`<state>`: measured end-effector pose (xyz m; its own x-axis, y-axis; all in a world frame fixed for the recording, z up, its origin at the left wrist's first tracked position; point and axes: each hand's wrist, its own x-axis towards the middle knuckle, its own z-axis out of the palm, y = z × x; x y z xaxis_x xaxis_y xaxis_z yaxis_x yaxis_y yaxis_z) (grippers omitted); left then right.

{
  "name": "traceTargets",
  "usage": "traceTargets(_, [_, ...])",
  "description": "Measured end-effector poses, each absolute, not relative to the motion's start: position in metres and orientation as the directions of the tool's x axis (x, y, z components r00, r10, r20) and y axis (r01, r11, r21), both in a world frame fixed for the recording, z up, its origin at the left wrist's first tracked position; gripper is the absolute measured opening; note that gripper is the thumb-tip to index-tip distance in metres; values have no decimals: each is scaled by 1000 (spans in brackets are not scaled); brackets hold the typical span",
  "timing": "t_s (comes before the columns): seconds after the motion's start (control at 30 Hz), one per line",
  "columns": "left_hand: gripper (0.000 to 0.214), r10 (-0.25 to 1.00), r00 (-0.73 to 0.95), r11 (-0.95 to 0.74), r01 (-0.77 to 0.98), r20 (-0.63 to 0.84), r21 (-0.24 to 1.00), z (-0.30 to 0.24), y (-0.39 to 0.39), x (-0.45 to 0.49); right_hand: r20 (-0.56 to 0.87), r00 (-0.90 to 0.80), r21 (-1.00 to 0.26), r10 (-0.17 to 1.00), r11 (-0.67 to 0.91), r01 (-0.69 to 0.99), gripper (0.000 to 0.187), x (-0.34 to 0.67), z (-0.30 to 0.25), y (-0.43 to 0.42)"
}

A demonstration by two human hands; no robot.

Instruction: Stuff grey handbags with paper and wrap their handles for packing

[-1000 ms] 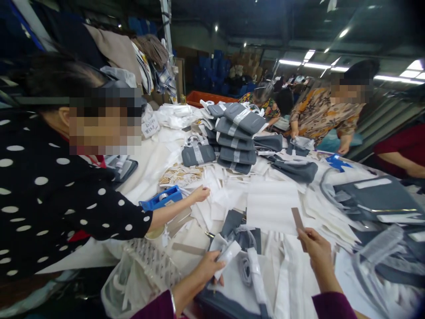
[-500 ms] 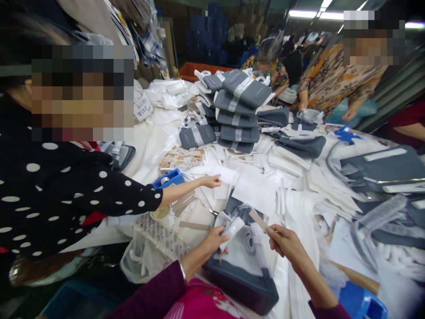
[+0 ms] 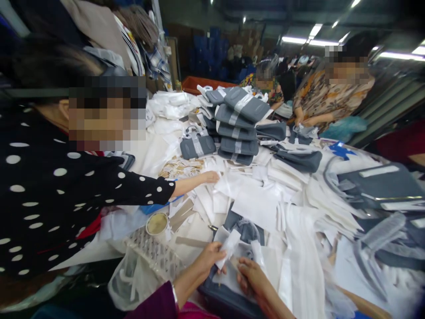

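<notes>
My left hand [image 3: 209, 259] is closed on a small white folded piece [image 3: 227, 248] at the near edge of the table. My right hand [image 3: 250, 277] lies right beside it, fingers curled on the white sheet [image 3: 229, 281] over a grey bag [image 3: 215, 299]; whether it holds the thin strip is hidden. A grey bag part with a clear wrap [image 3: 245, 230] lies just beyond both hands.
A person in a black dotted top reaches an arm [image 3: 195, 181] across white pieces [image 3: 255, 206]. A stack of grey bags [image 3: 237, 128] stands mid-table. Tape roll [image 3: 156, 223], perforated clear bag [image 3: 146, 261], more grey bags [image 3: 381, 186] right. Other people work at the far side.
My right hand came down and left from the table's middle with a thin strip to meet my left hand. The dotted-sleeve arm reached farther over the white pieces.
</notes>
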<state>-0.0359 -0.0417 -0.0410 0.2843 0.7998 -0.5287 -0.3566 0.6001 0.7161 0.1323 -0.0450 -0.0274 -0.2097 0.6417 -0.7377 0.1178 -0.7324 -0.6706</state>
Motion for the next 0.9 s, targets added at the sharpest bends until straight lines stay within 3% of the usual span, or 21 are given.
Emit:
traceTargets(0.17, [60, 809, 227, 581, -446, -541, 681, -59, -44, -31, -719, -232, -678, 655, -734, 31, 38, 132, -51, -45])
traceTargets(0.33, [74, 769, 165, 624, -406, -618, 668, -78, -43, -26, -729, -229, -672, 645, -738, 61, 38, 124, -66, -35])
traceTargets(0.47, [69, 778, 213, 621, -395, -591, 677, -77, -44, -29, -701, -191, -704, 687, -710, 32, 39, 114, -69, -28])
traceTargets(0.6, [58, 806, 254, 592, -358, -535, 722, -55, -47, -35, -696, -324, -676, 640, -737, -3, 33, 112, -54, -21])
traceTargets(0.77, [61, 809, 338, 578, -314, -480, 753, -36, -43, -40, -701, -372, -670, 609, -741, 48, 19, 122, -55, -16])
traceTargets(0.9, [57, 795, 351, 589, -255, -494, 767, -36, -41, -39, -660, -352, -736, 663, -664, 129, 21, 127, -60, -17])
